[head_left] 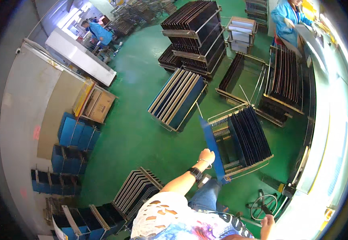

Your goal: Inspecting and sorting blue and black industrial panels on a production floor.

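Head view: left hand (207, 156) fingers closed around blue panel (212, 148).

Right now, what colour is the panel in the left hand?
Blue. The left hand grips the panel at the slotted rack; head view shows it best.

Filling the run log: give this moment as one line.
left hand: grips blue panel | panel: on edge beside slotted rack | right hand: near handwheel | floor: green

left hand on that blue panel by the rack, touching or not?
Touching. The head view shows the left hand closed on the long edge of the blue panel, which stands tilted beside the wire rack of dark panels.
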Demonstrator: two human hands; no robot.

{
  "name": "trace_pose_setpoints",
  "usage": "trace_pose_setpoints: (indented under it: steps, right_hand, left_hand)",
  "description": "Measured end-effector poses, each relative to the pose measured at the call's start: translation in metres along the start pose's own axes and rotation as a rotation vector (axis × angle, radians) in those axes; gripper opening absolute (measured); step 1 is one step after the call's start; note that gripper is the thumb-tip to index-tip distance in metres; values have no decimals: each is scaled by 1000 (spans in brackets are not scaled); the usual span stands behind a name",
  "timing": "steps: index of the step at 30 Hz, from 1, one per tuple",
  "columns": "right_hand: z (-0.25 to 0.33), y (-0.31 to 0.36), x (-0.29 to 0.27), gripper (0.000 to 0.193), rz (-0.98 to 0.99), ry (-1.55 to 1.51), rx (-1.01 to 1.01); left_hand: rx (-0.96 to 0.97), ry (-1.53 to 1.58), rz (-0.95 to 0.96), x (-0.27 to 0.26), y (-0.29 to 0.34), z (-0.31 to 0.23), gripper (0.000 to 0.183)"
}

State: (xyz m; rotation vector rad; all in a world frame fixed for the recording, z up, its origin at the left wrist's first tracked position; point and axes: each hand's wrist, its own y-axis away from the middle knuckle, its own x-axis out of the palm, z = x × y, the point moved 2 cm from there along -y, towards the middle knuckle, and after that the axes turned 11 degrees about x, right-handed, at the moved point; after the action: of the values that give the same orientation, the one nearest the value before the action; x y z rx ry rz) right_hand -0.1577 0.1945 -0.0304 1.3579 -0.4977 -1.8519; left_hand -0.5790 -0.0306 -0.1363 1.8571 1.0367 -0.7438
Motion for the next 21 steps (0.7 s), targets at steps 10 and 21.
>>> trace_pose_setpoints:
  steps: [10, 21]
  right_hand:
    - [86, 16, 19, 22, -80, -506, -200]
    - [177, 100, 31, 40, -138, -1186, -270]
  left_hand:
    - [257, 1185, 125, -139, 47, -63, 23]
    - [393, 1312, 686, -138, 94, -211, 21]
